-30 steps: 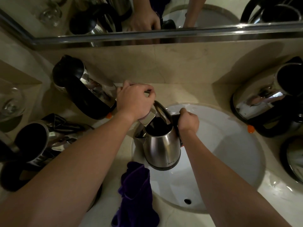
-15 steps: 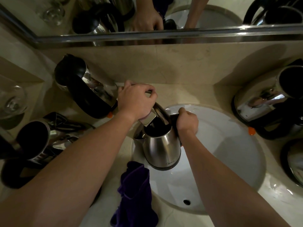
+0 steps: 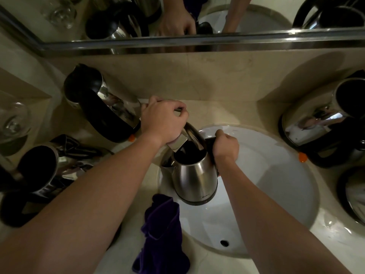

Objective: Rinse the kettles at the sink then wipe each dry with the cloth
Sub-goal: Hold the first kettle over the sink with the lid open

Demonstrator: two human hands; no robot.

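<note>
A steel kettle [image 3: 194,179] with its lid raised hangs upright over the left part of the white sink [image 3: 276,186]. My right hand [image 3: 226,146] grips its black handle. My left hand [image 3: 163,121] is curled round the faucet handle [image 3: 178,110] behind the sink, and the faucet spout [image 3: 176,144] juts out over the kettle's open mouth. A purple cloth [image 3: 162,232] is draped over the sink's near left rim. No running water can be made out.
Other steel kettles stand around: one at the back left [image 3: 102,103], one at the near left [image 3: 49,169], two at the right [image 3: 325,123] [image 3: 353,194]. A glass [image 3: 11,121] stands at far left. A mirror [image 3: 177,16] runs along the back wall.
Almost nothing has moved. Both hands keep their grips and the kettle stays under the spout; the view has shifted slightly.
</note>
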